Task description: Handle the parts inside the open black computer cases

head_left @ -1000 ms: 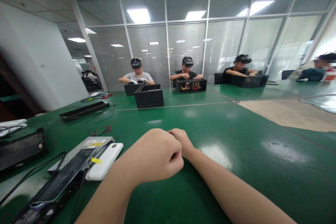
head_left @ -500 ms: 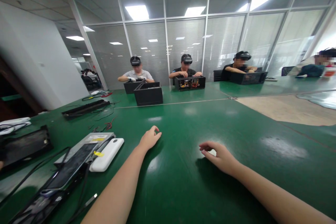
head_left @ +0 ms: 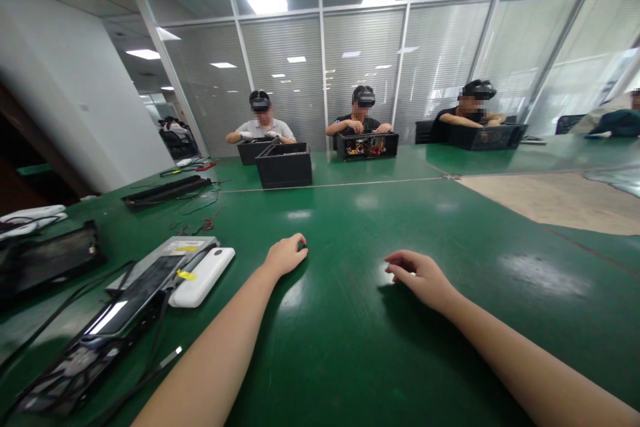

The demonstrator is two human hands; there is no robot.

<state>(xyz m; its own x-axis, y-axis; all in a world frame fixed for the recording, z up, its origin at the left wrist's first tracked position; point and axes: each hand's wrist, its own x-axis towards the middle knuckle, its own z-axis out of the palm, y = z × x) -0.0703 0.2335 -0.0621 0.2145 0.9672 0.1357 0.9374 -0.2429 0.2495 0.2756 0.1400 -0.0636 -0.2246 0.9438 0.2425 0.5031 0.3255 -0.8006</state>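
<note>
My left hand (head_left: 285, 255) rests on the green table (head_left: 350, 347), its fingers curled under and the thumb against the forefinger, with nothing visible in it. My right hand (head_left: 417, 275) lies a little to the right, knuckles up, fingers loosely bent and apart, holding nothing. A stretch of bare table separates the two hands. Nearest to the left hand is a white rounded device (head_left: 203, 277), leaning on a grey flat drive (head_left: 167, 255) and a black flat panel (head_left: 131, 295).
Black cables and another dark part (head_left: 47, 260) lie at the left. A black computer case (head_left: 284, 167) stands mid-table, with a long black strip (head_left: 167, 190) to its left. Three people sit at cases along the far side; a tan floor gap (head_left: 550, 200) opens at right.
A second ago my hands were clasped together in the middle. They have parted, the left going forward-left and the right to the right, both settling on the table. The view tilted down slightly.
</note>
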